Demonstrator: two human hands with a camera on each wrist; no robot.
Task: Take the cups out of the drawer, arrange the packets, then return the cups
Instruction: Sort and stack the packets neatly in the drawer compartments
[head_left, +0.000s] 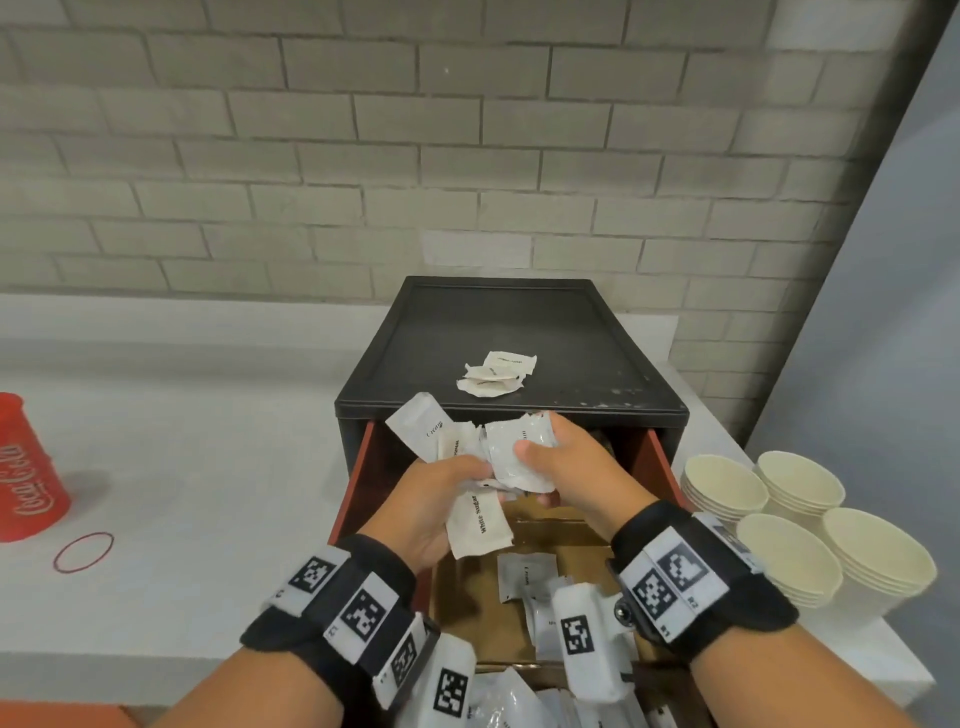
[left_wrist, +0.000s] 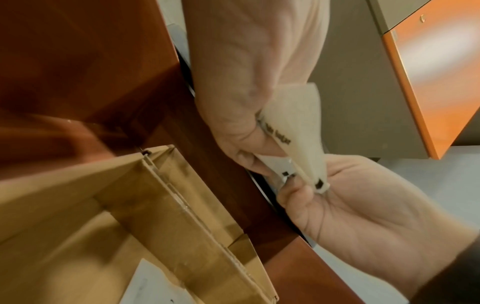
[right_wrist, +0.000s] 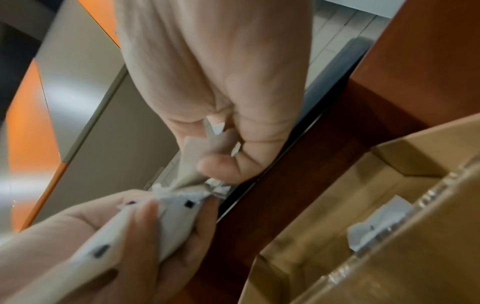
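Over the open red-sided drawer (head_left: 358, 467), my left hand (head_left: 467, 478) grips a fanned bundle of white packets (head_left: 480, 519), one reading "White Sugar", another "Cream". My right hand (head_left: 535, 447) pinches a crinkled white packet (head_left: 519, 457) against that bundle. The left wrist view shows my left hand (left_wrist: 249, 156) clamping the sugar packet (left_wrist: 296, 123). In the right wrist view my right hand (right_wrist: 228, 160) nips packet edges above the bundle (right_wrist: 176, 222). Several stacks of cream paper cups (head_left: 779, 519) stand on the counter to the drawer's right.
The drawer holds cardboard dividers (head_left: 561, 540) and loose packets (head_left: 524, 577). Several more packets (head_left: 496, 374) lie on the black cabinet top (head_left: 571, 338). A red Coca-Cola cup (head_left: 28, 467) and a red rubber band (head_left: 83, 552) sit on the white counter at left.
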